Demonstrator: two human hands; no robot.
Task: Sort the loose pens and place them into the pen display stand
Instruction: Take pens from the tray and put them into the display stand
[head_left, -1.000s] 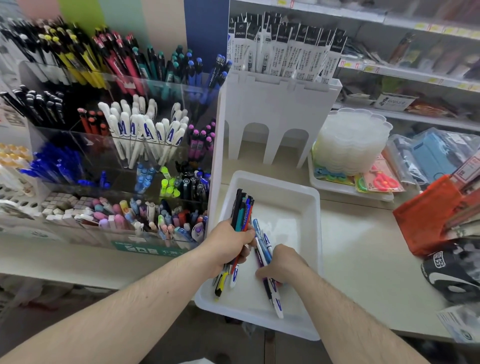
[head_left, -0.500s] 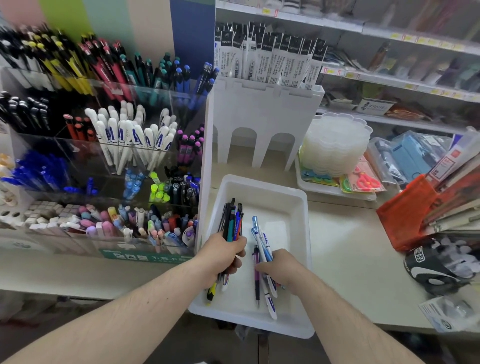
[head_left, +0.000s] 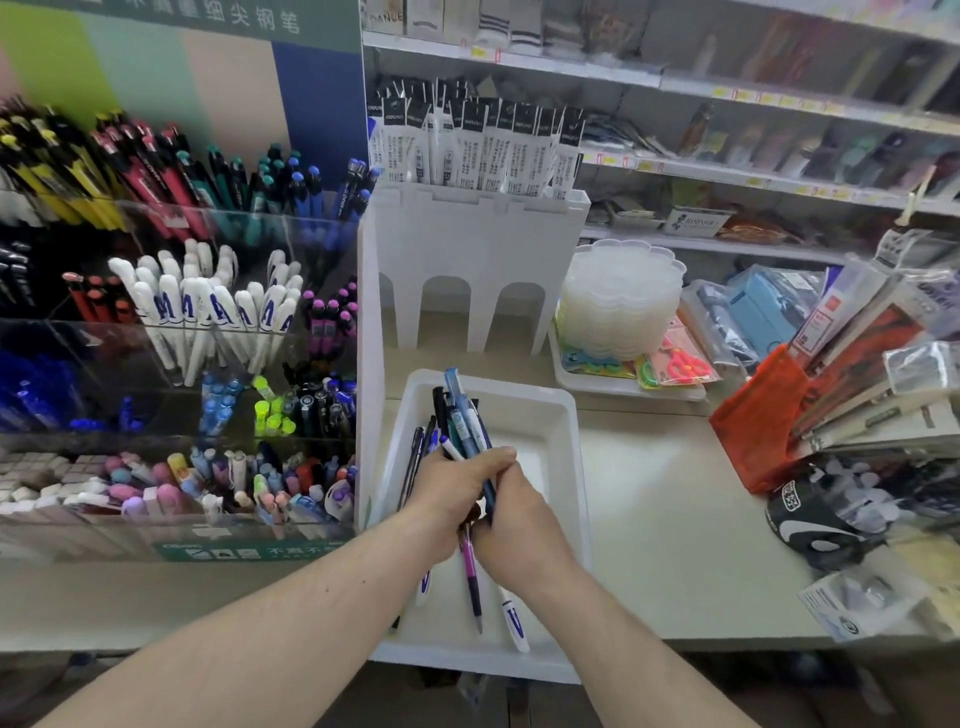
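A bundle of loose pens (head_left: 457, 426) in black, blue, teal and white stands nearly upright over the white tray (head_left: 550, 415). My left hand (head_left: 452, 493) grips the bundle around its middle. My right hand (head_left: 519, 519) is closed against the same bundle from the right, its fingers curled round the pens. Pen ends, one purple and one white with blue print, stick out below both hands. The clear acrylic pen display stand (head_left: 176, 332) rises to the left, its tiered compartments filled with sorted pens.
A white divider stand (head_left: 472, 244) holding packaged refills sits behind the tray. To the right lie stacked clear plastic lids (head_left: 623, 296), scissors packs (head_left: 675, 364), an orange pouch (head_left: 758, 421) and packaged goods. Shelves run along the back wall.
My right hand lifted its pens off the tray floor and joined them to the bundle in my left hand. Both hands now hold one bundle, raised and more upright.
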